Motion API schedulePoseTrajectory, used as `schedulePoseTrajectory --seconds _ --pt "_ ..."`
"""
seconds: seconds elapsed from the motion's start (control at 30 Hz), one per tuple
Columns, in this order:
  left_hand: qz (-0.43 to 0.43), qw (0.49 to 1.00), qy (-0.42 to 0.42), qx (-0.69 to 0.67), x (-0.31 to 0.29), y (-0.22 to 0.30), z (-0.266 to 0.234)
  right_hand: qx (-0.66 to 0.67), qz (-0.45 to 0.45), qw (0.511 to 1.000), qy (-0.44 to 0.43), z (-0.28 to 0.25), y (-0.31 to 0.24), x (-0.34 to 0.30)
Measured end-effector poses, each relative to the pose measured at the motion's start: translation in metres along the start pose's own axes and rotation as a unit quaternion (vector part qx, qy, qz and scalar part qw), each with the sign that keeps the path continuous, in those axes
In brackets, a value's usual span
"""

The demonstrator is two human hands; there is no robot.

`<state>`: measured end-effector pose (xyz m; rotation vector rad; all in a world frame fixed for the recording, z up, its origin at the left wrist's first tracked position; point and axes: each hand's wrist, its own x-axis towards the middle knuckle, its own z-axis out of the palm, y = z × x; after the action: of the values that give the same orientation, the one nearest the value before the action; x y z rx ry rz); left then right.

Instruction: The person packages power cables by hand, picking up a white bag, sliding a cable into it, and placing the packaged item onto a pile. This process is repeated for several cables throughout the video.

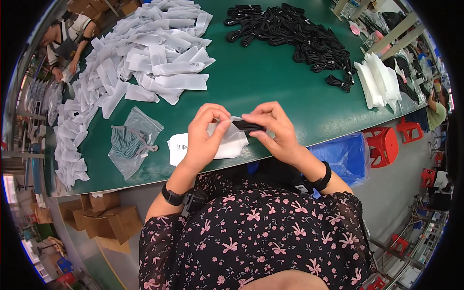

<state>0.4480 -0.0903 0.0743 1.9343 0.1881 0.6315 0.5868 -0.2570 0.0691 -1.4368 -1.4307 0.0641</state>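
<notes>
Above the front edge of the green table [232,72], my left hand [204,134] pinches a whitish, translucent pouch [229,124]. Between the thumb and fingers of my right hand [278,133] is a coiled black cable [248,125], its left end at the pouch's mouth. How far the cable sits inside the pouch is hard to make out. Below both hands lies a flat stack of white pouches [232,149], partly covered by my left hand. A heap of coiled black cables [290,36] spreads over the far right of the table.
A large pile of filled white pouches [164,53] covers the far left. Left of my hands lies a clear bag with teal cord [129,141]. White packets [379,82] rest at the right edge. A blue-lined bin [343,157] and red stools [382,145] stand beside the table.
</notes>
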Motion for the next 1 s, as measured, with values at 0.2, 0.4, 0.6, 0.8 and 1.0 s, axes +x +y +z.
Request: schedulePoseTrajectory --seconds 0.2,0.4,0.6,0.8,1.0 --pt "-0.118 0.94 -0.009 -0.32 0.021 0.001 -0.005 0.072 0.03 0.995 0.058 0.002 -0.01 0.02" --pt "-0.134 0.901 -0.003 -0.414 0.036 -0.001 0.003 0.019 -0.002 0.999 0.043 0.007 -0.003 0.036" --pt "-0.162 0.876 -0.031 -0.453 0.037 -0.009 0.004 0.024 -0.033 0.998 0.037 0.013 -0.002 0.039" --pt "-0.184 0.828 -0.029 -0.529 0.044 0.007 -0.003 0.032 0.002 0.995 0.096 0.013 -0.007 0.034" --pt "-0.189 0.834 -0.041 -0.516 0.037 -0.002 0.006 -0.082 -0.135 0.983 0.089 0.013 0.002 0.032"
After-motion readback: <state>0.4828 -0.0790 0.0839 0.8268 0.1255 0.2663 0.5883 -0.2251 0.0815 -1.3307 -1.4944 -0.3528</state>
